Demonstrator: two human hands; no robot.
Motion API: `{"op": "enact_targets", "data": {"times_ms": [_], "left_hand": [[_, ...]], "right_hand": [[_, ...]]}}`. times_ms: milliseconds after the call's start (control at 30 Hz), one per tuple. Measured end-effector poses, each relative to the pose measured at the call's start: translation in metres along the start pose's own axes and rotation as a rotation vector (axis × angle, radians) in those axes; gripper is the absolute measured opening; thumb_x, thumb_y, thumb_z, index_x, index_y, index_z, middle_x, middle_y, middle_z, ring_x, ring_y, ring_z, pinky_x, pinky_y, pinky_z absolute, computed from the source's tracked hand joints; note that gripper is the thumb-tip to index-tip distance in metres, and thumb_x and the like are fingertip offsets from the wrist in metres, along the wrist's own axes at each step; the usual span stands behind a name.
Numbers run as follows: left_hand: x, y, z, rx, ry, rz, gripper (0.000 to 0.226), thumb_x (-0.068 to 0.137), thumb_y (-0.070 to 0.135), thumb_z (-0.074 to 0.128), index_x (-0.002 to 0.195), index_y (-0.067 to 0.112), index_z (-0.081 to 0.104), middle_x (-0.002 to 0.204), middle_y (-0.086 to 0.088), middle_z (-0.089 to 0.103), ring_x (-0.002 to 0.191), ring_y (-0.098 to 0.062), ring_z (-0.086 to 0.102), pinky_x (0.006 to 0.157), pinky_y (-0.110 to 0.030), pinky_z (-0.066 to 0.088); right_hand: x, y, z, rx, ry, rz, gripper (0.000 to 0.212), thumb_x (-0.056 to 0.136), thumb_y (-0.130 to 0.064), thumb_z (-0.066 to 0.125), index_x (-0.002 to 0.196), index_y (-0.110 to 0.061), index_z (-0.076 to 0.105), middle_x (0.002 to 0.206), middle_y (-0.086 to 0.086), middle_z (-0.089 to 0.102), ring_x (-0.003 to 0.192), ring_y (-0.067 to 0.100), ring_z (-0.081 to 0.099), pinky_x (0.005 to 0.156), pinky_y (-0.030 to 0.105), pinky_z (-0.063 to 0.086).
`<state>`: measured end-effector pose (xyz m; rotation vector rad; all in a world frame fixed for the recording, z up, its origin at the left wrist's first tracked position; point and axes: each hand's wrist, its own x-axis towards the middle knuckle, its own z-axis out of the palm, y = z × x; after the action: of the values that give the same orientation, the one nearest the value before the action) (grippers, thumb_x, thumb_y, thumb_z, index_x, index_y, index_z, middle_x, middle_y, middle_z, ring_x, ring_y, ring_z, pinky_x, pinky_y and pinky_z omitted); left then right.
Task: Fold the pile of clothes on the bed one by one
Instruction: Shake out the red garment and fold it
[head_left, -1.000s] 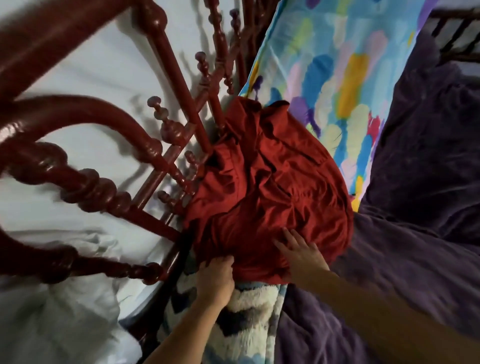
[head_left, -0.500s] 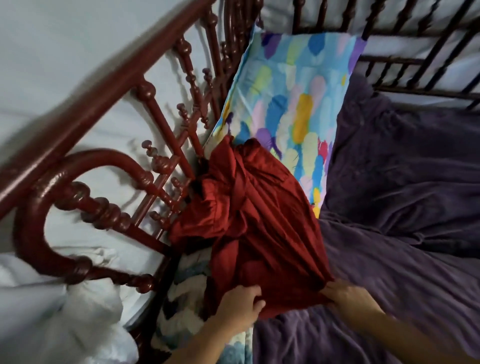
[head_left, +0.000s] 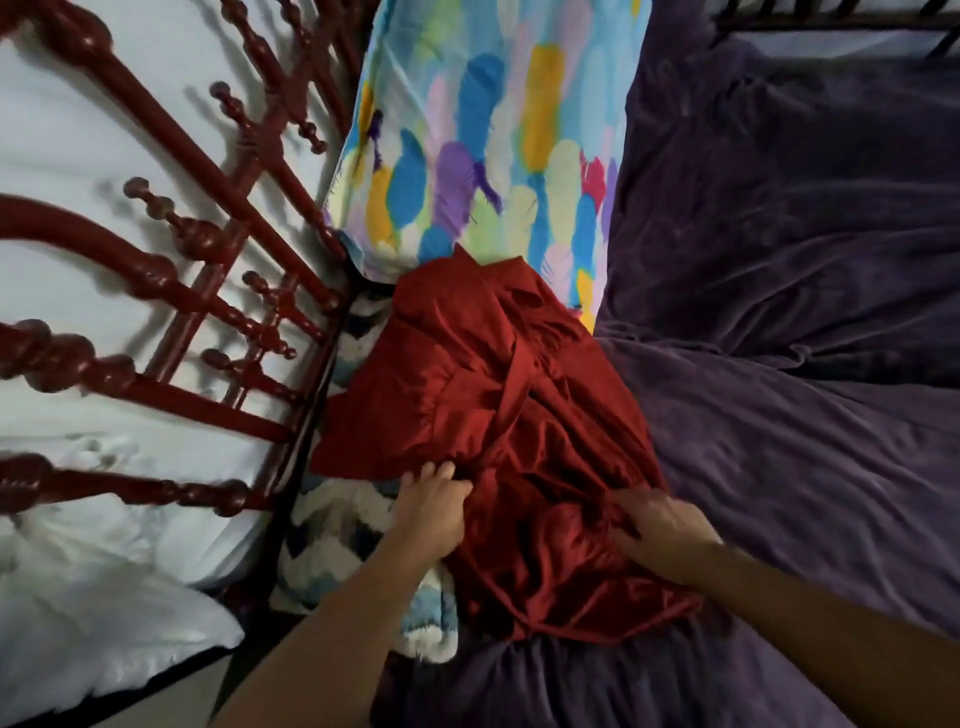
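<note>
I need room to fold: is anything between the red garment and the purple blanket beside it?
Nothing visible. The left hand and right hand both grip the red garment, and the purple blanket right of it shows only wrinkles.

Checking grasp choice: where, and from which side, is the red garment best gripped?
Probably by its near end, from the person's side, hands apart: the red garment lies crumpled, far end against the pillow; left hand and right hand grip it there.
</note>
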<state>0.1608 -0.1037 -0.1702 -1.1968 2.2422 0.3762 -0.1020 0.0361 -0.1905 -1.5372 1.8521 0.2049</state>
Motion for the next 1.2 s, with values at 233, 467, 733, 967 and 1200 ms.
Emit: {"op": "enact_targets", "data": {"times_ms": [233, 467, 733, 967, 1200], "left_hand": [[-0.014, -0.006, -0.042, -0.748, 0.343, -0.170, 0.032, 0.088, 0.024, 0.065, 0.081, -0.007, 0.063, 0.084, -0.023, 0.065, 0.084, -0.034, 0.063, 0.075, -0.038, 0.042], [-0.005, 0.034, -0.166, -0.940, 0.505, 0.053, 0.023, 0.087, 0.008, 0.063, 0.070, -0.006, 0.065, 0.096, -0.010, 0.072, 0.094, -0.013, 0.064, 0.087, -0.030, 0.047], [-0.045, 0.114, -0.307, -0.970, 0.596, 0.264, 0.053, 0.093, 0.031, 0.060, 0.053, 0.020, 0.027, 0.041, 0.012, 0.020, 0.040, -0.004, 0.023, 0.042, -0.021, 0.019], [-0.124, 0.140, -0.399, -1.008, 0.441, 0.427, 0.030, 0.095, 0.018, 0.058, 0.085, -0.010, 0.057, 0.075, -0.007, 0.045, 0.069, -0.016, 0.041, 0.063, -0.030, 0.033], [-0.191, 0.110, -0.390, -1.218, 0.491, 0.422, 0.019, 0.086, -0.015, 0.053, 0.094, 0.002, 0.059, 0.081, -0.007, 0.059, 0.077, -0.015, 0.055, 0.078, -0.022, 0.045]], "right_hand": [[-0.007, -0.061, 0.029, 0.168, -0.128, -0.065, 0.017, 0.090, -0.037, 0.056, 0.090, -0.023, 0.066, 0.106, 0.006, 0.067, 0.104, 0.025, 0.062, 0.080, 0.029, 0.045], [-0.001, 0.033, -0.121, 0.957, 0.381, 0.302, 0.031, 0.096, -0.014, 0.055, 0.066, -0.011, 0.057, 0.058, 0.002, 0.045, 0.054, 0.014, 0.039, 0.051, 0.027, 0.032], [-0.076, 0.059, -0.253, 0.660, 0.812, 0.246, 0.016, 0.090, -0.031, 0.061, 0.094, -0.019, 0.070, 0.092, 0.003, 0.069, 0.091, 0.024, 0.063, 0.078, 0.031, 0.045], [-0.118, -0.030, -0.284, 0.724, 0.479, -0.369, 0.055, 0.075, -0.018, 0.081, 0.126, -0.018, 0.058, 0.107, 0.006, 0.070, 0.094, 0.008, 0.062, 0.090, 0.032, 0.048], [-0.156, -0.047, -0.339, 0.655, 0.629, -0.516, 0.052, 0.078, -0.014, 0.078, 0.123, -0.029, 0.057, 0.105, -0.008, 0.064, 0.099, 0.002, 0.060, 0.090, 0.027, 0.048]]}}
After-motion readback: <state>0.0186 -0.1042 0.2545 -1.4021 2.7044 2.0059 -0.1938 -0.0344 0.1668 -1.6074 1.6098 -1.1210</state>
